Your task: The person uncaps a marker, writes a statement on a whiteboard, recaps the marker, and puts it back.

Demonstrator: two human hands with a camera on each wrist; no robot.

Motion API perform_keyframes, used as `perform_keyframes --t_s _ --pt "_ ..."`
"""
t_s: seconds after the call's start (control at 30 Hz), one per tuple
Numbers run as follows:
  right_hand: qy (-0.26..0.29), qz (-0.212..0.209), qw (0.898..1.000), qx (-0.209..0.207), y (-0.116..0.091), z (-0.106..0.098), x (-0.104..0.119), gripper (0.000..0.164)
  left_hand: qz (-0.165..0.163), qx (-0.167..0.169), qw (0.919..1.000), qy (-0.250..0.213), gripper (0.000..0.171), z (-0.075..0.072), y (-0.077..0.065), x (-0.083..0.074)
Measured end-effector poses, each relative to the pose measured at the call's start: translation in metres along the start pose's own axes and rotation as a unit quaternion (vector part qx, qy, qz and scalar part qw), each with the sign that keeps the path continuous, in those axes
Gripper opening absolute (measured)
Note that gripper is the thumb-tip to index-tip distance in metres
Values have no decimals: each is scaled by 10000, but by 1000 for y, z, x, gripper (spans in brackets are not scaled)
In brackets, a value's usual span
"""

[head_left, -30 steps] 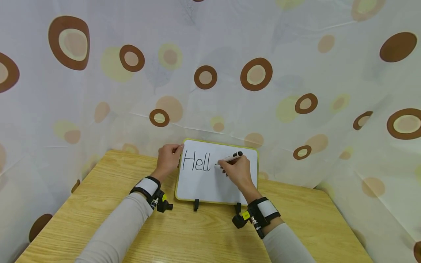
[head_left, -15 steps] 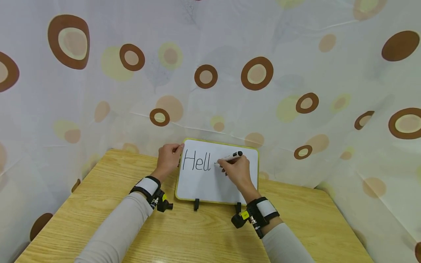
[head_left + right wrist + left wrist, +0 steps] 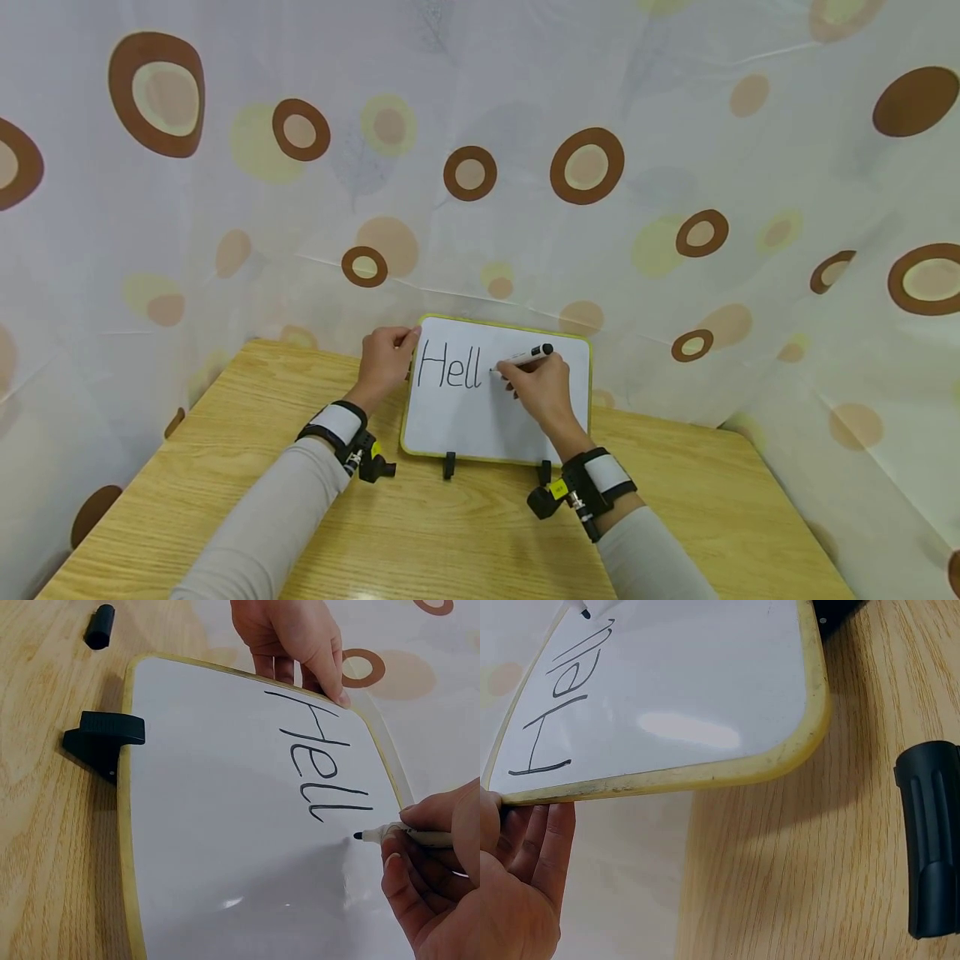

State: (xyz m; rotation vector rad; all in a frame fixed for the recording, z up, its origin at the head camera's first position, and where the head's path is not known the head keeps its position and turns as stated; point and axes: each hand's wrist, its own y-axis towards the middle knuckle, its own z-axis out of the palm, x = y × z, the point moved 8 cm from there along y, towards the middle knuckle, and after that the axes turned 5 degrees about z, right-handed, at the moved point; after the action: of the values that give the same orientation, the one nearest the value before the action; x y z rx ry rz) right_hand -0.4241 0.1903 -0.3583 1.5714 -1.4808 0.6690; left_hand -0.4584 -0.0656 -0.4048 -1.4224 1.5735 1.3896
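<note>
A small whiteboard [image 3: 457,429] with a yellow frame leans back on two black feet, and "Hell" is written on it in black. My left hand [image 3: 384,362] grips its upper left edge; in the left wrist view the fingers [image 3: 551,851] reach behind the frame. In my right hand [image 3: 543,392] a white marker [image 3: 534,356] with a black end is pinched between thumb and fingers. The right wrist view has its black tip [image 3: 358,835] right at the board's surface, just past the last "l". Part of the marker's barrel is hidden by the right hand.
The board stands on a wood-grain table [image 3: 450,542] near a wall covering [image 3: 525,250] printed with circles. A black marker cap [image 3: 101,626] lies on the table by the lower left corner. One black foot [image 3: 109,739] juts out in front of the board.
</note>
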Motion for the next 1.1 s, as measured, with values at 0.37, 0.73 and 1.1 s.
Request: perform_keyframes --t_s 0.37,0.73,1.1 --pt "-114 13 9999 -51 -2 1 1 17 21 -3 10000 33 34 1 1 1" --pt "-114 -94 9999 -8 -2 8 2 14 -84 -8 9999 95 34 2 0 3" --pt "-352 -31 9992 210 -8 12 2 13 21 -6 9999 110 34 0 0 0"
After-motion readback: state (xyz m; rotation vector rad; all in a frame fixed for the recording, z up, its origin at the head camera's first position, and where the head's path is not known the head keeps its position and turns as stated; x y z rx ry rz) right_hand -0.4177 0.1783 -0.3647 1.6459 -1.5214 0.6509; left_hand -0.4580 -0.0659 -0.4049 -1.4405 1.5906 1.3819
